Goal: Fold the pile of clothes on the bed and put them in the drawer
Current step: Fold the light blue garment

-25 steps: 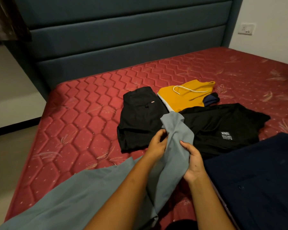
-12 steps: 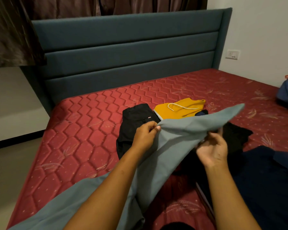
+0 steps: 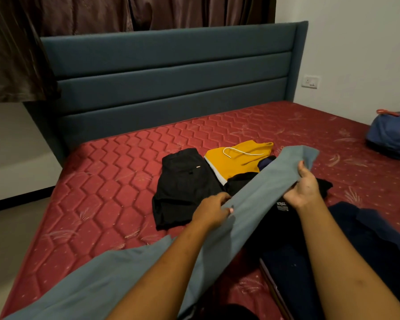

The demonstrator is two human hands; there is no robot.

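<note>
One large risk, grey-blue garment [image 3: 252, 204]: its long tail trails toward the near left corner of the red mattress [image 3: 102, 192]; if the stretched span slackens, it would probably slide or fold crooked.
Smaller risk, black T-shirt [image 3: 275, 225]: it lies directly beneath the lifted cloth; lowering the cloth carelessly could rumple it and the folded black shorts [image 3: 183, 185] beside it.
Garment look: long, narrow, smooth matte fabric, held taut above the bed, its far end flopping past the right hand [image 3: 304, 188].
Right hand: fingers curled round the cloth near its far end.
Left hand [image 3: 211, 212]: fingers pinching the cloth's near edge.
</note>
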